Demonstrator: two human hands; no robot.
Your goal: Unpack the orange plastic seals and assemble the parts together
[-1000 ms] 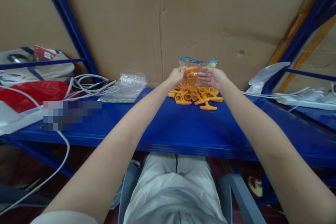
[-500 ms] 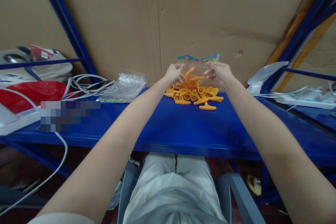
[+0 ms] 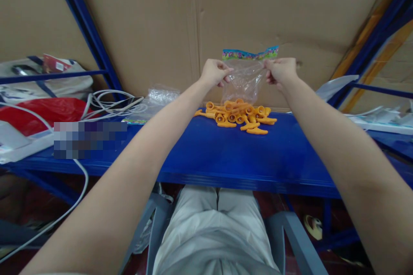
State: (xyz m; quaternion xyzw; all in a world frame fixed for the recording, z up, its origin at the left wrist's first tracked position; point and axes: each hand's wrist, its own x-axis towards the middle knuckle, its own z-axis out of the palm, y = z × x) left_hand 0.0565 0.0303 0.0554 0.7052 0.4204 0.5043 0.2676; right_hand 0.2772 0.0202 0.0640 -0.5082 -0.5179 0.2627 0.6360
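A clear plastic bag (image 3: 242, 78) with a blue, patterned top strip hangs between my two hands, and no orange piece shows inside it. My left hand (image 3: 215, 72) pinches its left side, and my right hand (image 3: 280, 71) grips the right side just below the strip. Right under the bag, a heap of orange plastic pieces (image 3: 240, 117), several with round hollow ends, lies on the blue table (image 3: 226, 154) near its back edge. The bag's bottom reaches down to the top of the heap.
Flat clear bags (image 3: 155, 103) lie at the back left, beside coiled white cables (image 3: 111, 99) and a red bag (image 3: 45, 114). A white power strip (image 3: 383, 124) sits at the right. Blue posts frame both sides, with cardboard behind.
Both hands have risen with the bag. The orange pieces that were within or behind it have dropped onto the heap, and the bag now hangs stretched out above them.
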